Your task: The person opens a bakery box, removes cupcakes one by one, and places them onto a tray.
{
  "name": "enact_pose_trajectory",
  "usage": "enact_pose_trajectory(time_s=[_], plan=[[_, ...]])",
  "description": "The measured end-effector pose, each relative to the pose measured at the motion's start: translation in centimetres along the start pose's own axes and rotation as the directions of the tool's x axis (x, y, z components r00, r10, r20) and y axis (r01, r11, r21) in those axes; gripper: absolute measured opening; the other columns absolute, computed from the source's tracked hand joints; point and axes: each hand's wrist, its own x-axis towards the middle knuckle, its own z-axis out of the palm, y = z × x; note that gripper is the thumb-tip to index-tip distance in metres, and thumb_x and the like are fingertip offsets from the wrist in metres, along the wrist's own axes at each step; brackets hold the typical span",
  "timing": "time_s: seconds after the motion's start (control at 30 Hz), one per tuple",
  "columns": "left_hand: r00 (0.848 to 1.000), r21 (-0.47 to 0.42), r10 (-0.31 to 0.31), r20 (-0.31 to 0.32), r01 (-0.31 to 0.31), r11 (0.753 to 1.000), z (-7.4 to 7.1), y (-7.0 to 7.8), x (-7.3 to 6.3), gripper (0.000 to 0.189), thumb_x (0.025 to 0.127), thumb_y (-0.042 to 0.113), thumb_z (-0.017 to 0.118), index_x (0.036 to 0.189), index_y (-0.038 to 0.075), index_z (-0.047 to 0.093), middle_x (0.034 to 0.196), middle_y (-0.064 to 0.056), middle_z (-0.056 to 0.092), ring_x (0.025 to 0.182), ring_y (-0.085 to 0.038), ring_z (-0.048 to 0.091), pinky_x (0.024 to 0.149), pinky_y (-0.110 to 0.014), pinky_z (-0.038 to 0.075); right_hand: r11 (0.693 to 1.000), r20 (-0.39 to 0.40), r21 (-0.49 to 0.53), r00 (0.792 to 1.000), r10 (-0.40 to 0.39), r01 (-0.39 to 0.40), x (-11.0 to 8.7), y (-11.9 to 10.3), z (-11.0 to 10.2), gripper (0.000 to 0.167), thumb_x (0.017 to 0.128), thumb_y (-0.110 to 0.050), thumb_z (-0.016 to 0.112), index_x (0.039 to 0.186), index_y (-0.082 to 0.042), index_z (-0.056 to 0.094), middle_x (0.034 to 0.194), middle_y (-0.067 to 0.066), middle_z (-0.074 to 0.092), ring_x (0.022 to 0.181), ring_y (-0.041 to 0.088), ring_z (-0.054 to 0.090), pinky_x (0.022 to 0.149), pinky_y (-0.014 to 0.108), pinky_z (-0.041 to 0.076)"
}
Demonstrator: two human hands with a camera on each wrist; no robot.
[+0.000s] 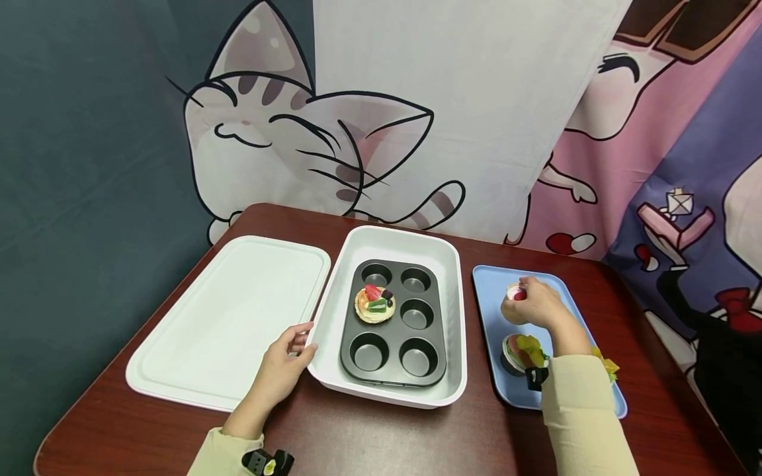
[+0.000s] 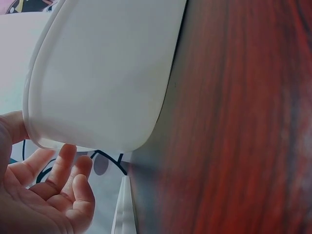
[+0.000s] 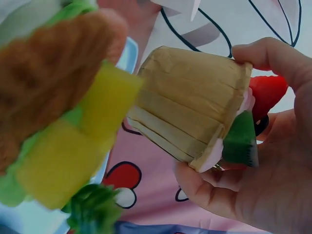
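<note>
The tub [image 1: 387, 398], a white, smooth, round-cornered vessel, is touched at its near left corner by the left hand [image 1: 286, 360]; its thumb is set at the rim, and its fingers are spread apart and loosely bent against the outer wall. To the right of the tub, a blue flat tray [image 1: 488, 330] with rounded corners is set on the desk [image 1: 333, 436], whose dark reddish surface is streaked like wood grain. On the tray's nearer half, a dark cup topped with pink and yellow pieces [image 1: 526, 352] is seen, partly covered by the right wrist. A brown, ridged pastry [image 3: 53, 73] with yellow blocks and green leaf is shown blurred in the right wrist view. Farther along the tub's right side, a small cake [image 3: 187, 102] is pinched above the tray between the thumb and fingers of the right hand [image 1: 536, 305]; its tan, pleated cup is tilted, with pink cream and red and green fruit showing. Inside the tub, a dark grey, metallic muffin pan [image 1: 393, 327] with six round hollows is held; a fruit-topped tart [image 1: 375, 304] is seated in its middle left hollow. Left of the tub, a white flat board [image 1: 232, 317] is laid. Behind the tub, a cloth printed with a cartoon cat [image 1: 268, 145] is hung.
</note>
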Motion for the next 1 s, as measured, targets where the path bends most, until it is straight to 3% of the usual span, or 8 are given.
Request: enact_pose_trajectory(time_s=[0.37,1.0], plan=[[1.0,0.001,0.006,-0.001,-0.006,1.0,0.1,-0.1,0.1,0.036,0.079,0.007,0.06,0.114,0.003,0.054,0.088,-0.009,0.057,0.08,-0.019,0.055,0.07,-0.031,0.043,1.0,-0.014,-0.002,1.0,0.008,-0.008,-0.5,1.7,-0.4,0.067,0.076,-0.025,0.057,0.123,0.017,0.033,0.111,0.034,0.043,0.091,0.04,0.042,0.074,0.048,0.041],[1.0,0.009,-0.002,-0.001,0.002,1.0,0.1,0.0,0.0,0.036,0.08,0.007,0.06,0.115,0.003,0.053,0.089,-0.009,0.057,0.081,-0.019,0.055,0.069,-0.031,0.043,0.988,0.045,0.03,0.987,0.151,-0.153,-1.0,4.9,-0.6,0.073,0.077,-0.031,0.058,0.125,0.015,0.028,0.111,0.037,0.037,0.093,0.044,0.033,0.077,0.05,0.038]])
